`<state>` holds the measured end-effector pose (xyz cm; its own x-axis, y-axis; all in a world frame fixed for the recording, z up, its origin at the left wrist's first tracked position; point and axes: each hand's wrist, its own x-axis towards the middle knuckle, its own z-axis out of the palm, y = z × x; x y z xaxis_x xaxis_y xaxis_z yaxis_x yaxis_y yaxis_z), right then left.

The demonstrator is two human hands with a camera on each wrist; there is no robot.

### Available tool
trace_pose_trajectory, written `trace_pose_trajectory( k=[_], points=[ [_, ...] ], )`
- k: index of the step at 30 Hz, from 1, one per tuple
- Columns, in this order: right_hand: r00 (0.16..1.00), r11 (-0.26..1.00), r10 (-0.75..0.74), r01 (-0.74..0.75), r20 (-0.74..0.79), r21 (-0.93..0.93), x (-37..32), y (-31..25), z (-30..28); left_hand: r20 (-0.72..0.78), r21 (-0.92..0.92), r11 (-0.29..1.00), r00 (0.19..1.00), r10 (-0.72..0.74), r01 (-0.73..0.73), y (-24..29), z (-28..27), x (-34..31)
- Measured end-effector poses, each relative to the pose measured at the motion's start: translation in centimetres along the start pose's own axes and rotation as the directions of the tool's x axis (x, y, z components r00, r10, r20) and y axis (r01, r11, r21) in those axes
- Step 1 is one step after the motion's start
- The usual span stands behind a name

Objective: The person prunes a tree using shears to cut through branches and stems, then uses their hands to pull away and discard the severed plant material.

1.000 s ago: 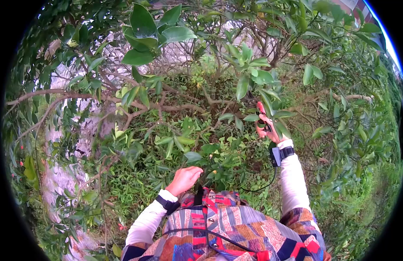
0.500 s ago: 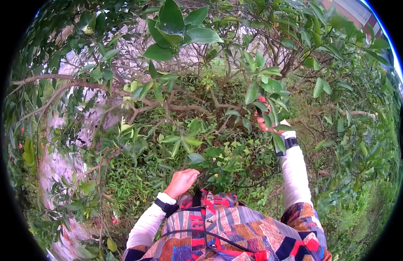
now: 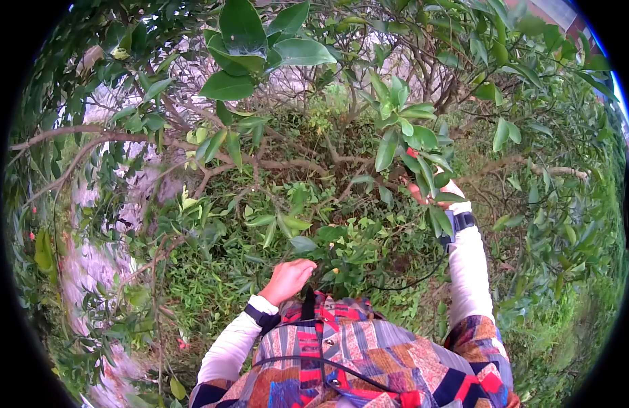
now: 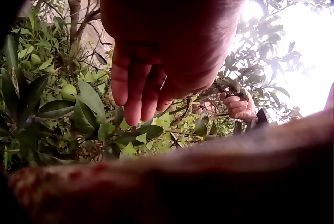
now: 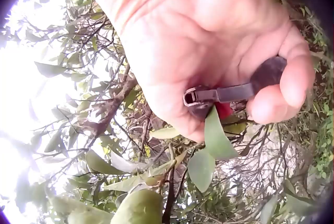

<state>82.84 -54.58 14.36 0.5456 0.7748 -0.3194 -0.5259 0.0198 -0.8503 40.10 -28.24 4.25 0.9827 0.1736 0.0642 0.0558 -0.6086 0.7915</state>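
Black-handled pruning shears with a red part (image 5: 235,92) lie in my right hand (image 5: 209,41), whose fingers curl round the handle in the right wrist view. Leaves touch or overlap the tool's red part, and its blades are hidden. In the head view that hand (image 3: 433,190) is partly covered by a leafy shoot (image 3: 399,126). My left hand (image 3: 289,280) hangs in front of the patterned garment, its fingers loosely bent and holding nothing; in the left wrist view the hand (image 4: 162,41) shows its fingers pointing down.
A long bare branch (image 3: 110,136) crosses the left side, and another (image 3: 552,171) reaches out at the right. Large leaves (image 3: 243,54) hang at the top. A round green fruit (image 4: 68,92) shows beside the left hand. A black cable (image 3: 409,287) loops near the right forearm.
The right hand has shifted slightly right and gone behind the leaves, with the shears less visible. The left hand has stayed about where it was. The head view swung a little and came partly back.
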Motion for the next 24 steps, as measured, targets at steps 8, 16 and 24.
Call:
trace_pose_trajectory(
  k=[8,16,24],
  points=[
    [0.981,0.883,0.149,-0.188,0.124,0.431,-1.7,-2.2,2.3,0.041,0.011,1.0,0.999,0.001,-0.002,-0.7,0.8,-0.3],
    [0.963,0.932,0.239,-0.19,-0.128,0.308,6.8,-0.3,-2.9,0.021,0.02,0.996,0.996,-0.086,0.086,-0.1,0.6,-1.9],
    [0.962,0.986,-0.148,0.126,0.228,0.111,6.5,2.2,5.3,-0.044,0.068,0.985,0.987,-0.157,0.16,0.2,0.9,-4.0]
  ],
)
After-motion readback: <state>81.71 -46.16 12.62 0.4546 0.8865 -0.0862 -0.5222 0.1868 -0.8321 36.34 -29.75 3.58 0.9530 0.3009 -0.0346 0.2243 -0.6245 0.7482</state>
